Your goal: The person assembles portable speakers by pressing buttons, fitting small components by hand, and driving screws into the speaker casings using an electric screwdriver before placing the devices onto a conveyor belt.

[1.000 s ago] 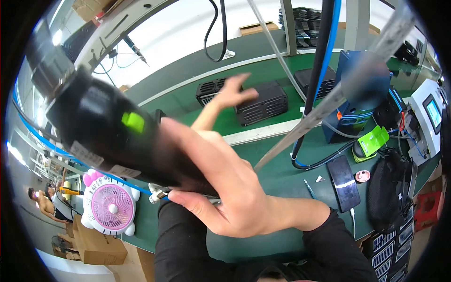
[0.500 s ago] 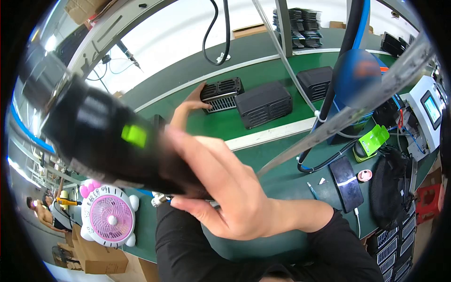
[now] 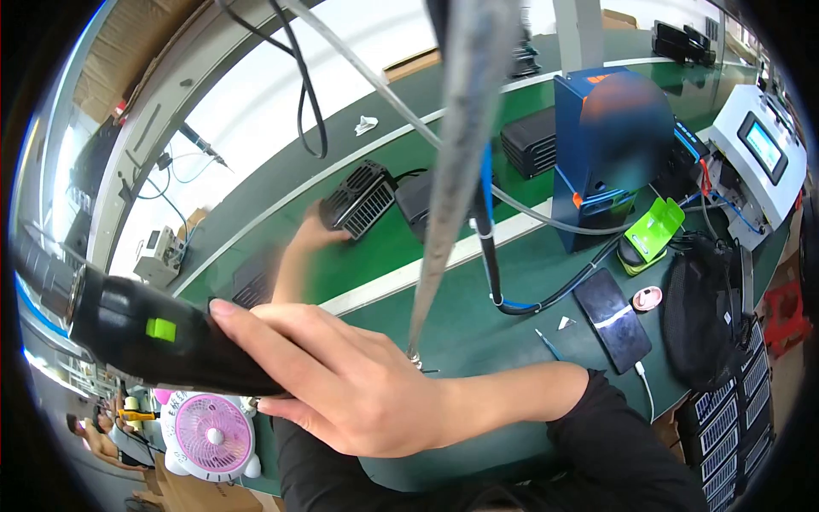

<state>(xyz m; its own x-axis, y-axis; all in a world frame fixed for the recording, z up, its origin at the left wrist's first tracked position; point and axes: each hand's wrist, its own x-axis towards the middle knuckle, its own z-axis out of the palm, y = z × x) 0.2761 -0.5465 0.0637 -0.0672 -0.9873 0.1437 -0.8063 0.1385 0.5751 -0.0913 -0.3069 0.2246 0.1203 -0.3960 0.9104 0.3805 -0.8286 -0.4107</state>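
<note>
The left hand (image 3: 320, 230), fingers part open, now grasps the vented box (image 3: 360, 200), left of the blue box (image 3: 570, 136); it tilts more than before, so it seems gripped. The right hand (image 3: 358, 384) stays wrapped round the tool (image 3: 192, 337).

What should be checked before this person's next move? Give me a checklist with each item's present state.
1. Left hand in contact with the vented black box: ok.
2. Right hand wrapped around the black tool: ok.
3. Tool apart from that box: ok, it points off to the left.
4. Tool switched off: cannot tell; the green button shows, not its setting.
5. Clear view of the neighbouring black box: not ok, a grey pole partly hides it.
</note>
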